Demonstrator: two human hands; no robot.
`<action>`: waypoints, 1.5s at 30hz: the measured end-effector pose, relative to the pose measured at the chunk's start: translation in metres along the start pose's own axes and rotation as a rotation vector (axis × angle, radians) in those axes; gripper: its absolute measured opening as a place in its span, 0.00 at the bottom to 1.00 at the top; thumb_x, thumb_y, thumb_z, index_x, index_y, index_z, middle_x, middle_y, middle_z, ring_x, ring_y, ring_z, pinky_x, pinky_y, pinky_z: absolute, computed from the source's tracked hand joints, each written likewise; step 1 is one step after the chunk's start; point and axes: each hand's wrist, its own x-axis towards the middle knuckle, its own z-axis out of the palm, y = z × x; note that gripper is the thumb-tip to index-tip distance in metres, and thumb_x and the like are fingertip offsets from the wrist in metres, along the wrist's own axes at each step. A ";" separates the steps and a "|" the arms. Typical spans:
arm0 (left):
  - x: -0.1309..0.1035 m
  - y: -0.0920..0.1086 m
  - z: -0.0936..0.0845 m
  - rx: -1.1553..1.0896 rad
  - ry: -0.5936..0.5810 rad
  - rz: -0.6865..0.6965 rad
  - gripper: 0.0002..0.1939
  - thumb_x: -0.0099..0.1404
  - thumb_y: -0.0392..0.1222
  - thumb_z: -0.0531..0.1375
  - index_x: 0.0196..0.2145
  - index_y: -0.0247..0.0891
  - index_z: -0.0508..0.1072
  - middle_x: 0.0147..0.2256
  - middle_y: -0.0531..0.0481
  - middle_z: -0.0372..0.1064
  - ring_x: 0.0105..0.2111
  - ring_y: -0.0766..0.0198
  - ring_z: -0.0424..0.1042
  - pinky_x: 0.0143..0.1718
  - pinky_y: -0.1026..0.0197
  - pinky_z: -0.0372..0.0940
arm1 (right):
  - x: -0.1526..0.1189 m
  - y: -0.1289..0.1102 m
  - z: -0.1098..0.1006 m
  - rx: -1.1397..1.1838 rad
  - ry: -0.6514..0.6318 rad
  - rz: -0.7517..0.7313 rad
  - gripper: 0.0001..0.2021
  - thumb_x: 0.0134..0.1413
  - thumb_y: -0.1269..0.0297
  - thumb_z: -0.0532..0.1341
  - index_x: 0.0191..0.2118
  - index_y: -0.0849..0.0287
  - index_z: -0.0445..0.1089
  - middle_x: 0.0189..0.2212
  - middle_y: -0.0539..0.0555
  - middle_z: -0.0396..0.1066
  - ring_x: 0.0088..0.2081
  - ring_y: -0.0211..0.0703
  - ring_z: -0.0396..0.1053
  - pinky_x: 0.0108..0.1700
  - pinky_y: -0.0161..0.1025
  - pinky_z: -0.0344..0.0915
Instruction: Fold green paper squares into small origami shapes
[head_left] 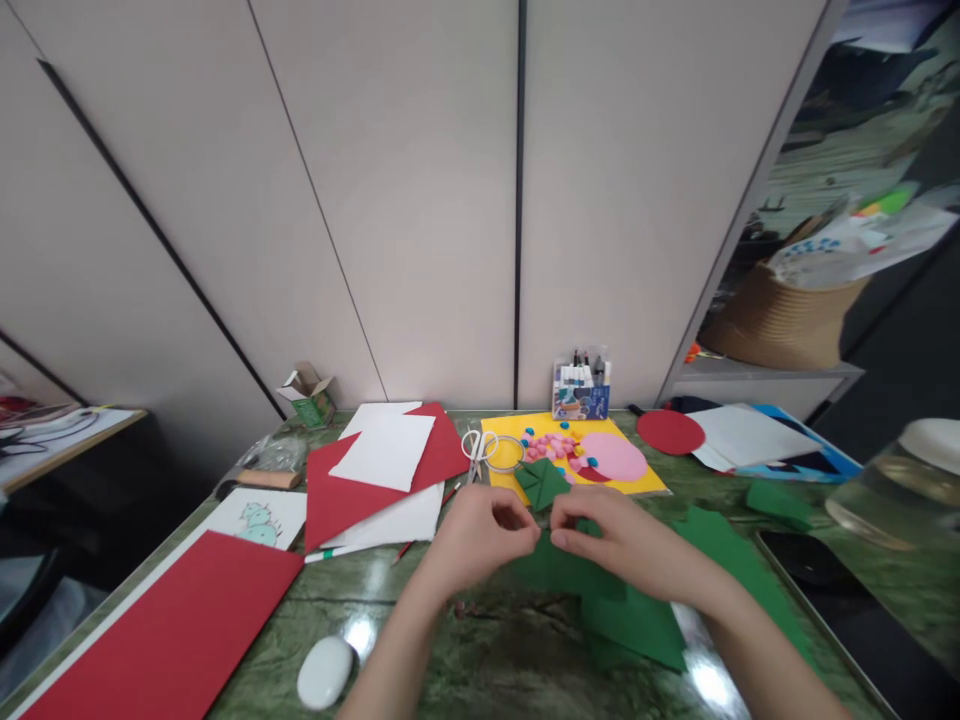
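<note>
Beyond, pale cabinet panels (420, 200) rise behind a green marbled table (405, 650), both cut off by the frame. At left, a large red sheet (172, 640) runs off the bottom edge. Green sheets (634, 625) lie partly hidden beneath the right hand (611, 530); a black phone (847, 610) and a lidded jar (881, 490) are cropped at right. The left hand (484, 530) curls with thumb and fingertips drawn together, facing the similarly curled right, near but apart; whether either pinches anything cannot be told. A marker box (581, 398) stands against the panels, its print too small to read. Just beyond the fingertips, folded green paper (544, 485) overlaps a yellow sheet (510, 427), near white-handled scissors (475, 465) and small pink pieces (551, 445).
</note>
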 end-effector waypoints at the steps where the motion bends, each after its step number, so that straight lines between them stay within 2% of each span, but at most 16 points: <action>1: 0.000 0.001 -0.002 -0.001 -0.003 -0.014 0.05 0.48 0.35 0.58 0.21 0.36 0.74 0.21 0.51 0.69 0.23 0.65 0.65 0.24 0.65 0.57 | -0.001 0.001 -0.001 -0.005 -0.014 0.001 0.07 0.54 0.65 0.55 0.28 0.56 0.66 0.28 0.49 0.68 0.33 0.41 0.63 0.34 0.36 0.56; 6: -0.001 0.006 -0.006 -0.032 0.006 -0.019 0.04 0.47 0.35 0.58 0.20 0.36 0.73 0.20 0.52 0.67 0.22 0.67 0.63 0.23 0.66 0.56 | -0.005 0.002 -0.006 0.002 -0.029 -0.024 0.06 0.55 0.65 0.55 0.28 0.56 0.66 0.29 0.49 0.68 0.35 0.41 0.62 0.36 0.36 0.56; 10: 0.001 0.001 -0.009 -0.074 0.031 -0.021 0.03 0.47 0.35 0.58 0.19 0.35 0.71 0.18 0.53 0.65 0.21 0.68 0.61 0.22 0.66 0.55 | -0.004 0.004 -0.008 -0.012 -0.023 -0.013 0.07 0.54 0.64 0.55 0.27 0.56 0.65 0.28 0.49 0.68 0.34 0.41 0.62 0.35 0.36 0.56; 13: 0.003 -0.003 -0.018 -0.108 0.139 -0.043 0.03 0.48 0.36 0.58 0.20 0.35 0.69 0.19 0.53 0.65 0.21 0.68 0.62 0.23 0.65 0.55 | -0.003 0.007 -0.013 0.011 0.015 0.016 0.08 0.54 0.64 0.54 0.26 0.57 0.65 0.27 0.49 0.68 0.33 0.41 0.63 0.35 0.36 0.56; 16: 0.004 -0.005 -0.024 -0.183 0.235 -0.040 0.08 0.53 0.43 0.58 0.25 0.35 0.70 0.23 0.50 0.68 0.25 0.65 0.65 0.27 0.64 0.58 | -0.003 0.006 -0.015 0.068 0.034 0.036 0.08 0.55 0.64 0.54 0.27 0.58 0.65 0.27 0.50 0.68 0.32 0.41 0.63 0.33 0.35 0.56; 18: 0.004 -0.004 -0.021 -0.223 0.203 -0.029 0.11 0.55 0.46 0.58 0.30 0.35 0.71 0.28 0.48 0.70 0.29 0.64 0.67 0.30 0.63 0.60 | -0.002 0.005 -0.013 0.083 0.029 0.036 0.08 0.55 0.64 0.54 0.27 0.58 0.65 0.27 0.49 0.68 0.31 0.40 0.63 0.32 0.35 0.56; 20: 0.004 -0.003 -0.012 -0.207 0.073 -0.025 0.14 0.55 0.48 0.58 0.35 0.37 0.71 0.32 0.48 0.70 0.31 0.63 0.67 0.31 0.64 0.60 | 0.000 0.003 -0.007 0.077 0.028 0.032 0.08 0.54 0.64 0.54 0.27 0.58 0.65 0.26 0.49 0.67 0.31 0.40 0.63 0.32 0.34 0.56; 23: 0.003 -0.002 0.003 -0.046 -0.034 -0.008 0.11 0.55 0.47 0.58 0.29 0.36 0.73 0.24 0.53 0.66 0.26 0.66 0.63 0.26 0.65 0.55 | 0.004 0.002 0.002 0.068 0.037 0.039 0.08 0.53 0.65 0.55 0.26 0.58 0.66 0.26 0.49 0.67 0.31 0.39 0.62 0.32 0.34 0.55; 24: 0.003 -0.002 0.006 -0.012 -0.029 0.002 0.12 0.56 0.46 0.56 0.24 0.35 0.72 0.21 0.54 0.63 0.24 0.67 0.60 0.25 0.66 0.53 | 0.005 0.002 0.004 0.071 0.041 0.045 0.08 0.53 0.65 0.55 0.26 0.58 0.65 0.25 0.48 0.66 0.30 0.39 0.62 0.31 0.34 0.55; 26: 0.004 -0.002 0.008 0.020 -0.008 0.032 0.12 0.57 0.45 0.55 0.22 0.35 0.70 0.20 0.55 0.60 0.23 0.68 0.58 0.25 0.66 0.51 | 0.007 0.002 0.005 0.085 0.051 0.053 0.08 0.52 0.65 0.55 0.25 0.58 0.65 0.25 0.49 0.66 0.30 0.39 0.62 0.31 0.34 0.55; 33: 0.001 -0.002 -0.015 0.046 0.032 0.088 0.11 0.58 0.43 0.54 0.22 0.36 0.68 0.21 0.55 0.60 0.24 0.68 0.57 0.25 0.66 0.50 | 0.002 0.002 -0.008 0.112 0.044 0.034 0.07 0.52 0.66 0.55 0.26 0.58 0.66 0.27 0.50 0.68 0.31 0.41 0.63 0.34 0.36 0.57; 39: -0.004 -0.003 -0.028 0.043 0.040 0.069 0.11 0.59 0.45 0.53 0.24 0.36 0.67 0.23 0.53 0.60 0.25 0.67 0.58 0.25 0.65 0.50 | -0.003 0.004 -0.016 0.079 0.039 0.029 0.08 0.52 0.66 0.54 0.25 0.58 0.65 0.26 0.49 0.67 0.31 0.41 0.64 0.34 0.36 0.57; 42: -0.006 -0.005 -0.036 0.036 0.099 0.055 0.11 0.59 0.45 0.53 0.23 0.36 0.65 0.22 0.55 0.58 0.25 0.67 0.56 0.25 0.65 0.50 | -0.006 0.009 -0.023 0.085 0.058 0.038 0.08 0.52 0.65 0.55 0.25 0.58 0.66 0.26 0.50 0.67 0.31 0.42 0.64 0.33 0.36 0.58; 45: -0.005 -0.008 -0.043 0.010 0.173 0.010 0.11 0.58 0.46 0.53 0.23 0.36 0.64 0.21 0.56 0.55 0.23 0.68 0.53 0.24 0.65 0.48 | -0.008 0.013 -0.030 0.089 0.137 0.065 0.11 0.53 0.61 0.53 0.24 0.58 0.65 0.26 0.50 0.67 0.30 0.42 0.64 0.33 0.37 0.58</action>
